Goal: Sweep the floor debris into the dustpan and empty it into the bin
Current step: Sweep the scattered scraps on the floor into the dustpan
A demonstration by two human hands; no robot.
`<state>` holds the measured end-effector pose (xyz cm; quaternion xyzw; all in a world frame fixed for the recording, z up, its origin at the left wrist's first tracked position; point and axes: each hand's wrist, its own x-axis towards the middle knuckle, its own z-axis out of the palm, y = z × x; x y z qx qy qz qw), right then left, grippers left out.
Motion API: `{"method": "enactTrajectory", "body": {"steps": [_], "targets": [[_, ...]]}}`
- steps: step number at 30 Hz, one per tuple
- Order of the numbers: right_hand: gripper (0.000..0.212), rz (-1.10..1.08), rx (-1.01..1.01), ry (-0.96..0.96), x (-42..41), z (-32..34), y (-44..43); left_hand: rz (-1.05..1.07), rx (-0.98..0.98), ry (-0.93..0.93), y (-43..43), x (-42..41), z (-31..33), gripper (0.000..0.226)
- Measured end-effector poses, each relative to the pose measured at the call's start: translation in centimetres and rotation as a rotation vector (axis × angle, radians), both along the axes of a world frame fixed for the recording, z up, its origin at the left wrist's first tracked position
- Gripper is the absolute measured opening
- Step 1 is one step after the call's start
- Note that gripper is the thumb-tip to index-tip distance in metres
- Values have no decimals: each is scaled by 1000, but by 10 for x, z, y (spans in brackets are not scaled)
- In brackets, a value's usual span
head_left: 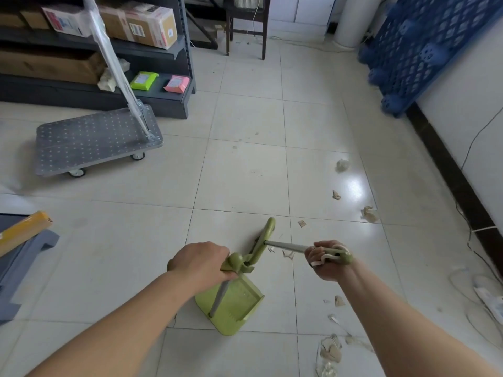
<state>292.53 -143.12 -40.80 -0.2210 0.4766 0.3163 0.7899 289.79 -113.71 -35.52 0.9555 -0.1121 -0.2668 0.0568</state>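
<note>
My left hand [200,263] grips the top of the green dustpan's handle. The dustpan [231,306] stands on the tiled floor just below it, its tray facing up. My right hand [326,261] is closed on the green grip of the broom handle [285,247], whose grey shaft runs left to the green broom head [265,238] near the dustpan. Paper scraps lie to the right: a crumpled wad [342,165], small pieces [369,214] and torn bits [330,352] near my right forearm. No bin is clearly in view.
A grey platform trolley [95,140] stands at the left, in front of dark shelving [152,50] with boxes. A chair [246,25] is at the back. A blue plastic pallet [413,44] leans on the right wall, with cables [473,240] along it.
</note>
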Motion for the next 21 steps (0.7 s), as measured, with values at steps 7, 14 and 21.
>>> {"method": "enactTrajectory", "body": {"steps": [7, 14, 21], "targets": [[30, -159, 5, 83, -41, 14, -61, -80, -22, 8, -16, 9, -2, 38], [33, -277, -89, 164, -71, 23, -102, -152, -54, 23, -46, 18, 0, 34], [25, -312, -181, 187, -76, 28, -121, -183, -79, 8, -73, 26, 1, 37]]}}
